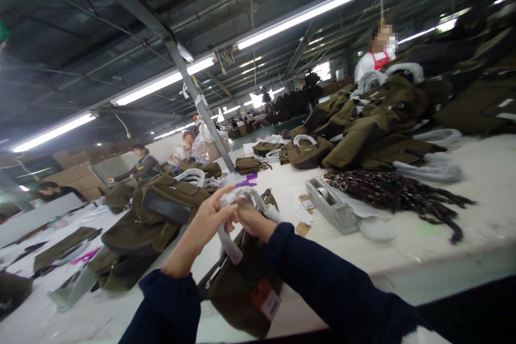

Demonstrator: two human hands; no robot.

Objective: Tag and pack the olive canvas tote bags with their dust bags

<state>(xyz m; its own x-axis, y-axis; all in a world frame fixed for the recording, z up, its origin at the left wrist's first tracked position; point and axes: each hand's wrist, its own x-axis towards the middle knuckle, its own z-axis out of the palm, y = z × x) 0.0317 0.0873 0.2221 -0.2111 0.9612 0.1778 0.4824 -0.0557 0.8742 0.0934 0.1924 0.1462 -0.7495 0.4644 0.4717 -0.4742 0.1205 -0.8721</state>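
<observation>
An olive-green handbag stands at the table's near edge, with an orange and white hang tag on its front. Its handles are wrapped in whitish padding. My left hand closes around the top of the wrapped handle from the left, thumb and fingers pinching it. From the right, my right hand is closed at the same spot; its fingertips are partly hidden behind the handle and the left hand. A grey tape dispenser sits on the table to the right of the bag.
Olive bags are piled to the left and at the back right. Dark braided straps lie behind the dispenser on the white table. A slanted metal post rises beyond. Several people are farther back, one in a red apron.
</observation>
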